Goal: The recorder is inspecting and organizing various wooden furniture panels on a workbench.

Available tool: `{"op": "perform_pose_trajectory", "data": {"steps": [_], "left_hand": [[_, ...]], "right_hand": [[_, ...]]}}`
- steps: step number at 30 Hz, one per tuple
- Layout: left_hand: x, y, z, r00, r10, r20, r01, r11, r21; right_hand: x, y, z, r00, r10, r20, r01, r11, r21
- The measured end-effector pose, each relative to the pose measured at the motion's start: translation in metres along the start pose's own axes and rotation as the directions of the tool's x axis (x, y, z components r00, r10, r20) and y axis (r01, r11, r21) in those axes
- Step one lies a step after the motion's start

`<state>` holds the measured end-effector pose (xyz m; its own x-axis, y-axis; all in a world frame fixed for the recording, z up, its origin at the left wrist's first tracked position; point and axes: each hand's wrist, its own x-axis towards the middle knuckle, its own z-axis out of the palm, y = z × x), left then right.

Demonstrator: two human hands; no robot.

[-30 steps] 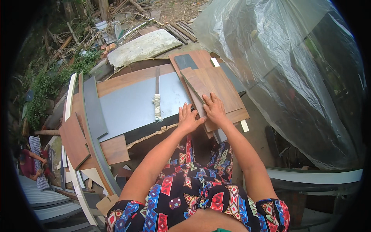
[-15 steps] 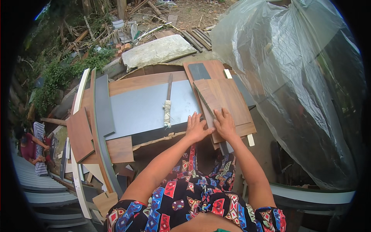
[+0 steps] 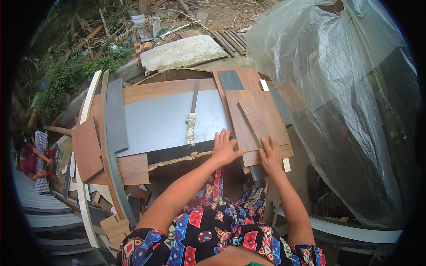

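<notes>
My left hand [image 3: 225, 149] lies with fingers spread at the near right corner of a grey-blue panel [image 3: 168, 122], its thumb pointing toward a stack of brown wood-grain boards. My right hand [image 3: 271, 157] rests with fingers stretched out on the near part of the top brown board [image 3: 266, 115]. A thin dark strip [image 3: 249, 124] lies slantwise on that board, its near end beside my right fingertips. Whether the fingers touch the strip, I cannot tell. On the grey-blue panel lies a dark stick with a cloth-wrapped end [image 3: 191, 128].
Long boards [image 3: 106, 133] and a brown offcut [image 3: 87, 145] lie at the left. Clear plastic sheeting [image 3: 328, 88] hangs on the right. Beyond the worktop is a pale slab [image 3: 182, 54]. Another person [image 3: 30, 157] sits at the far left.
My right hand has moved right and slightly nearer to me. The dark strip's line has shifted right across the boards. My left hand stays nearly where it was.
</notes>
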<state>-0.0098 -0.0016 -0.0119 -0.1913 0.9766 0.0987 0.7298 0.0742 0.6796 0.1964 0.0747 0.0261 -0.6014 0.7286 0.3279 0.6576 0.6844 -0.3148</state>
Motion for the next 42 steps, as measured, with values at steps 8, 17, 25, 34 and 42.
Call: {"op": "perform_pose_trajectory", "data": {"steps": [8, 17, 25, 34, 42], "left_hand": [[0.006, 0.004, -0.004, 0.993, -0.022, 0.117, 0.013, 0.997, 0.079], [0.009, 0.009, 0.006, 0.995, 0.05, 0.082, -0.056, 0.997, 0.062], [0.008, 0.007, 0.004, 0.997, 0.018, 0.073, -0.024, 0.996, 0.082], [0.01, 0.006, 0.003, 0.998, 0.024, 0.062, -0.028, 0.998, 0.058], [0.005, 0.011, 0.005, 0.996, 0.029, 0.088, -0.033, 0.998, 0.053]], "right_hand": [[0.083, 0.012, 0.039, 0.993, 0.098, -0.072, -0.101, 0.994, -0.037], [0.079, 0.013, 0.029, 0.981, 0.188, -0.04, -0.19, 0.981, -0.041], [-0.001, 0.016, -0.002, 0.993, 0.096, -0.074, -0.103, 0.99, -0.1], [-0.018, 0.035, -0.014, 0.988, 0.1, -0.115, -0.112, 0.989, -0.101], [0.046, 0.058, 0.009, 0.951, 0.31, -0.014, -0.31, 0.948, -0.077]]}}
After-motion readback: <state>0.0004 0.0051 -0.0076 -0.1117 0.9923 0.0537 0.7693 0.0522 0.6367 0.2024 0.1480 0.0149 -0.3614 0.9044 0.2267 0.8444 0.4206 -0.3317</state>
